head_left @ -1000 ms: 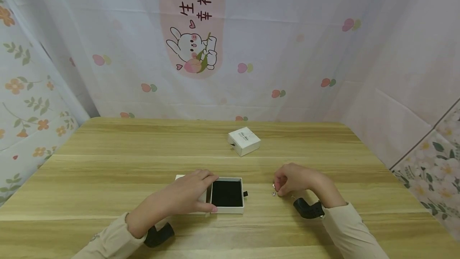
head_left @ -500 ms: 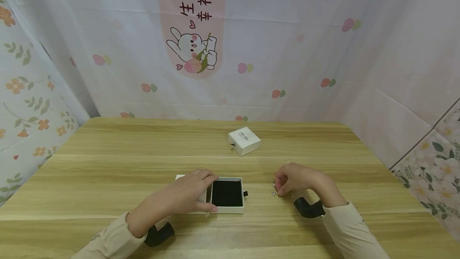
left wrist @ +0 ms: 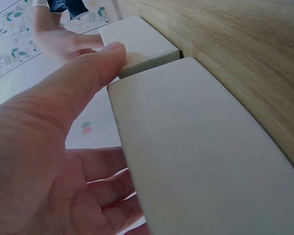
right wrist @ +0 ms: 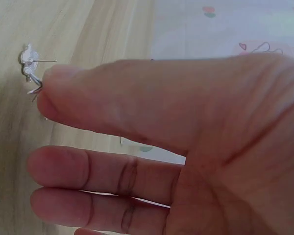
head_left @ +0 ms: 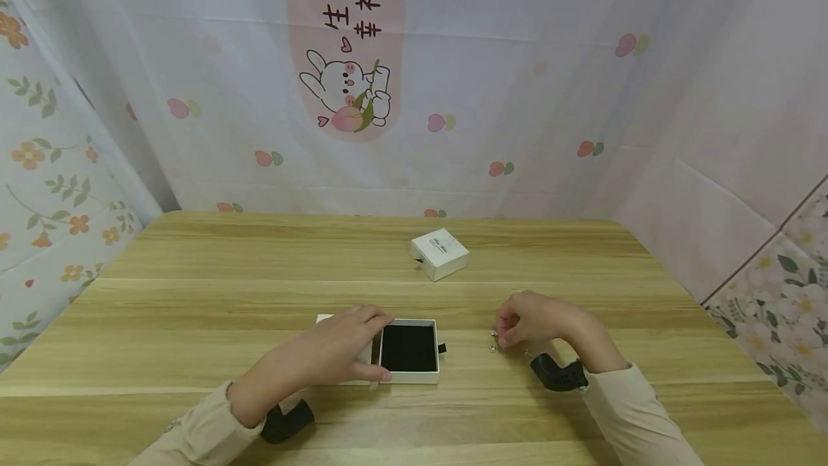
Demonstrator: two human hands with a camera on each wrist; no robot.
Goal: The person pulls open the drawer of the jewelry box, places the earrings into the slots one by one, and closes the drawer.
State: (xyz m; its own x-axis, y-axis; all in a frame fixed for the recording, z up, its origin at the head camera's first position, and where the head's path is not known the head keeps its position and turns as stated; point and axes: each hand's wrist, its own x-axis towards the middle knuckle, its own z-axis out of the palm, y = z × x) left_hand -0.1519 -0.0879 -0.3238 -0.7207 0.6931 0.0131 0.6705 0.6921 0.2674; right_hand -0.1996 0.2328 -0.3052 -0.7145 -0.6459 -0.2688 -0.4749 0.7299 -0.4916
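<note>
On the wooden table (head_left: 272, 265), the half-curled left hand (head_left: 333, 349) grips a white box (left wrist: 210, 152), the right hand (head_left: 537, 318) pinching a silvery earring (right wrist: 29, 60).

A hand could pass between the open box (head_left: 409, 378) and the right hand (head_left: 538, 318), with a white box (head_left: 440, 253) farther back.
</note>
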